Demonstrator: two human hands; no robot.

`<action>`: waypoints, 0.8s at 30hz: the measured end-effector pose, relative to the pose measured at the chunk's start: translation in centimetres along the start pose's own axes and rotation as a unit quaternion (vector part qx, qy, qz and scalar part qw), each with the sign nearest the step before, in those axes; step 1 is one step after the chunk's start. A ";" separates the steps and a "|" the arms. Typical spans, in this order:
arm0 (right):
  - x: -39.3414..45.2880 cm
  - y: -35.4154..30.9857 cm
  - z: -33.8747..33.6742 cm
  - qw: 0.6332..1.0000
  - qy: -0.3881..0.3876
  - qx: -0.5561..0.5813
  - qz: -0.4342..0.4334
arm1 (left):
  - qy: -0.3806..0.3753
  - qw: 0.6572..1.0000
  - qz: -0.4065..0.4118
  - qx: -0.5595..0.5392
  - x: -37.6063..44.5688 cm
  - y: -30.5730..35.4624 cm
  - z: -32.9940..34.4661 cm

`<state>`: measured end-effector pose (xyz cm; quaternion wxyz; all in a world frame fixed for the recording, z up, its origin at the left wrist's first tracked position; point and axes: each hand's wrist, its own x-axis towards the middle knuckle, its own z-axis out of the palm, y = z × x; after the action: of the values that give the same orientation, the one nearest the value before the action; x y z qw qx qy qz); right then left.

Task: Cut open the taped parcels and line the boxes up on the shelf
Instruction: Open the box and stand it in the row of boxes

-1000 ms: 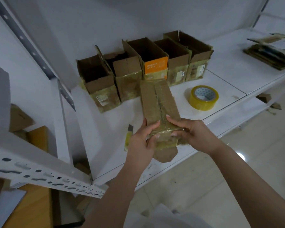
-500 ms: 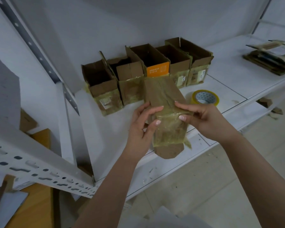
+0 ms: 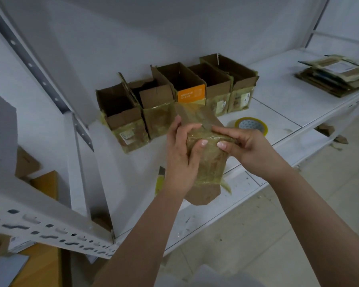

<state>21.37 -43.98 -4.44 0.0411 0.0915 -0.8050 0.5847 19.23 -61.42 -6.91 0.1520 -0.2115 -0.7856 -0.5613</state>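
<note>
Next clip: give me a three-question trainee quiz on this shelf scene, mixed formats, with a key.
1. True or false: the parcel lies flat on the shelf.
2. How many opened boxes stand in the row at the back, from the leftmost box to the rightmost box?
3. Multiple choice: the tape roll is
A. in the left hand
B. on the shelf, beyond the right hand
C. inside a box

Key
1. False: both hands hold it up, off the shelf.
2. Five.
3. B
</note>
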 end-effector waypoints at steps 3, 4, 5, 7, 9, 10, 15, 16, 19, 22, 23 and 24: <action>-0.3 0.4 -0.8 0.996 -0.019 0.089 0.023 | 0.036 0.999 -0.002 -0.013 0.4 0.2 -0.8; -0.3 0.5 -0.9 0.993 -0.002 0.117 0.029 | 0.053 0.998 -0.002 -0.026 0.6 0.4 -1.1; -0.2 0.5 -0.8 0.991 0.023 0.127 0.026 | 0.062 0.997 -0.001 -0.040 0.8 0.6 -1.3; 0.0 0.2 0.2 0.993 0.061 0.103 -0.008 | 0.061 0.997 0.004 -0.052 0.8 1.5 -1.3; 0.4 0.0 1.8 0.990 0.091 0.090 -0.062 | 0.065 0.996 -0.001 -0.062 0.6 2.3 -0.9; 0.4 -0.1 2.4 0.986 0.106 0.103 -0.080 | 0.073 0.995 -0.009 -0.068 0.5 2.5 -0.7; 0.4 -0.2 2.9 0.983 0.097 0.108 -0.114 | 0.095 0.993 -0.025 -0.071 0.2 2.5 -0.1; 0.3 0.0 2.9 0.983 0.098 0.087 -0.127 | 0.095 0.993 -0.028 -0.071 0.2 2.5 -0.1; 0.4 0.5 2.8 0.981 0.129 -0.033 -0.144 | 0.092 0.993 -0.032 -0.062 -0.1 2.4 0.0; 0.5 0.8 2.5 0.964 0.159 -0.159 -0.141 | 0.094 0.994 -0.038 -0.044 -0.3 1.9 0.0; 0.4 0.9 2.4 0.959 0.155 -0.186 -0.150 | 0.093 0.994 -0.035 -0.038 -0.3 1.7 0.0; 0.4 1.0 2.2 0.956 0.143 -0.199 -0.163 | 0.091 0.995 -0.029 -0.031 -0.3 1.4 -0.1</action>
<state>20.92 -45.77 -5.98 0.2681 0.1267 -0.8651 0.4047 20.22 -61.20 -5.86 0.1999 -0.1415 -0.7562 -0.6068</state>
